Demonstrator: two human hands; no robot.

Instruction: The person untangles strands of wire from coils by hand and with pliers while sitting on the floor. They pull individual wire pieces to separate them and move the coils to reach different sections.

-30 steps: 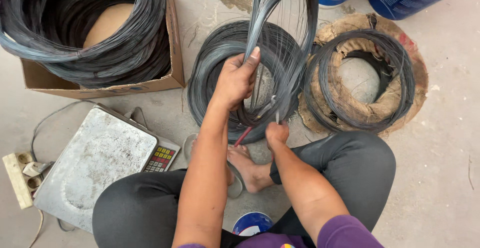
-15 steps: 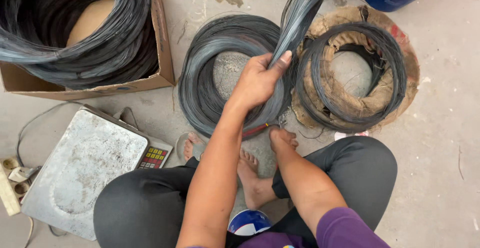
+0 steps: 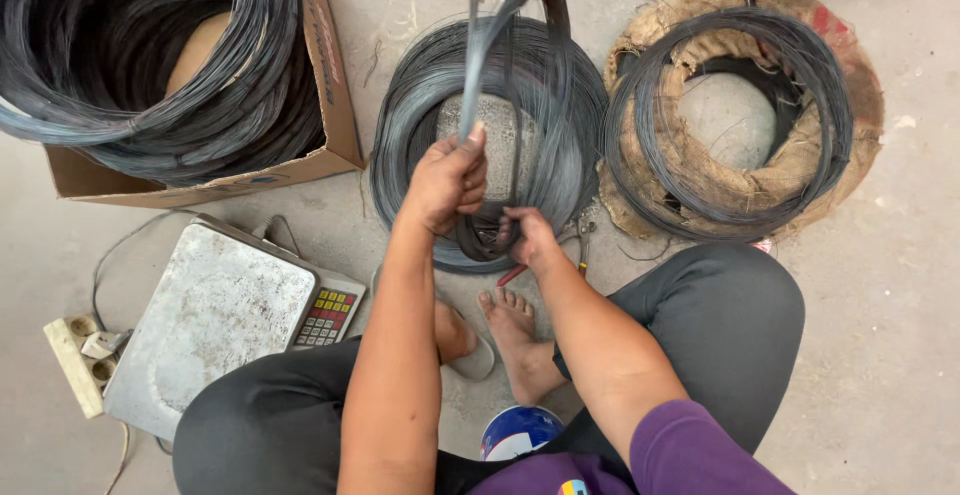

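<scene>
Wire, dark grey and thin, is gathered into a narrow looped bundle [image 3: 510,45] that stands upright over the flat middle coil [image 3: 420,105] on the concrete floor [image 3: 900,305]. The bundle's top bends over in a tight arch; its lower end sits between the two hands. The left hand [image 3: 448,180] has its grip closed around the bundle's strands partway up, thumb on top. The right hand [image 3: 528,235] is lower, its grip closed on the bundle's bottom loop, just above the coil's near edge. A red-handled tool [image 3: 512,275] lies on the floor beside that hand, partly hidden.

Left of the coil stands an open brown cardboard box [image 3: 335,85], its flap printed in dark letters, filled with a big wire coil [image 3: 130,65]. To the right lies a third coil [image 3: 730,115] wrapped in tan burlap with a red patch. A scale [image 3: 215,315] with a worn steel plate and coloured keypad sits near the left knee, beside a beige socket strip [image 3: 72,360]. A blue-and-white round lid [image 3: 520,433] shows between the legs.
</scene>
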